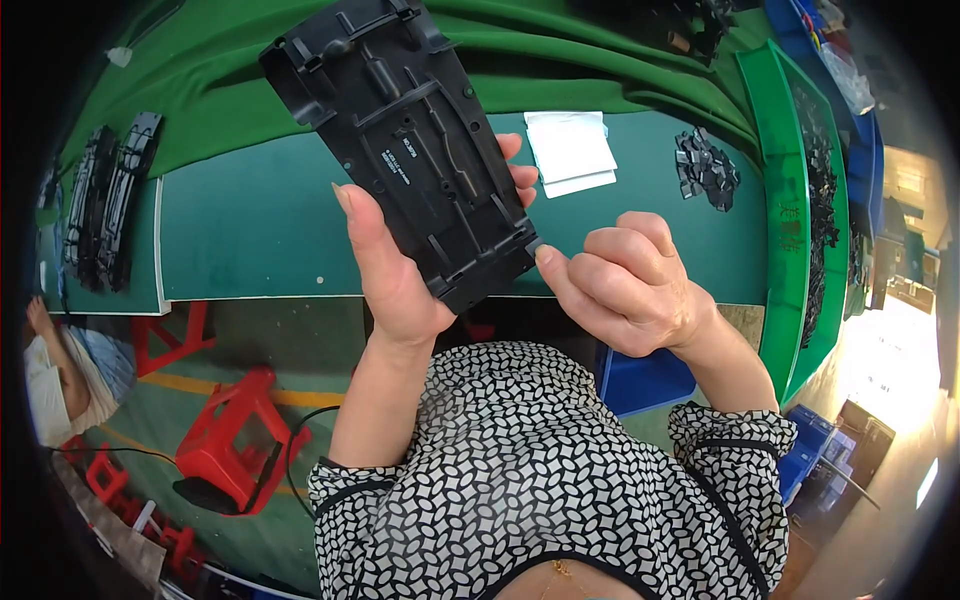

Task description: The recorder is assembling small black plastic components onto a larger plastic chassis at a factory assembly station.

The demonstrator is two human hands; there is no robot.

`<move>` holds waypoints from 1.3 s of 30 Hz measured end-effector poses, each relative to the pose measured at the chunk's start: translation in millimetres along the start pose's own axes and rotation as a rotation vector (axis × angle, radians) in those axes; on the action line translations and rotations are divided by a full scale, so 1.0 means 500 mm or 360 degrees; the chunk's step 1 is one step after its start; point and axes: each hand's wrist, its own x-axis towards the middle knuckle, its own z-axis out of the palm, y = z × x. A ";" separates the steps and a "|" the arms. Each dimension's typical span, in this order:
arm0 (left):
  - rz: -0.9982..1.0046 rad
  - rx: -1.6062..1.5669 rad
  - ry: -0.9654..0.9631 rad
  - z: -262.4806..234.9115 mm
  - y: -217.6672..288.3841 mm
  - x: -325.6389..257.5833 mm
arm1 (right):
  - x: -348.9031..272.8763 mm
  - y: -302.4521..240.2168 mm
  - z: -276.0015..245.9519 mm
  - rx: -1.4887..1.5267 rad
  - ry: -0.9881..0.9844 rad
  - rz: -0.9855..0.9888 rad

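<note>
The left hand clamped a black panel; the right hand pinched a small piece at its near right corner.

There's one held panel, one green bin (plus one small-piece heap).

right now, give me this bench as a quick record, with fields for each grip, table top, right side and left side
left grip: holds black panel, ribbed face to camera, thumb at left edge
right grip: curled at panel's lower right corner; any small piece pinched there unclear
table top: white sheets, pile of small black pieces
right side: green bin with black parts
left side: long black parts
</note>
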 end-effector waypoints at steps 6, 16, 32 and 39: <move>0.0006 0.0017 0.0009 0.004 -0.001 -0.005 | 0.002 0.001 -0.003 0.0015 -0.0063 -0.0015; 0.0001 0.0006 -0.0018 0.003 -0.006 -0.008 | 0.005 -0.001 -0.006 -0.0033 -0.0133 -0.0047; -0.0003 0.0315 -0.0052 0.002 -0.004 -0.010 | 0.010 0.003 -0.002 0.0003 -0.0182 -0.0049; 0.0041 0.0110 -0.0033 -0.001 -0.008 -0.014 | -0.008 -0.003 0.004 0.0141 -0.0076 0.0163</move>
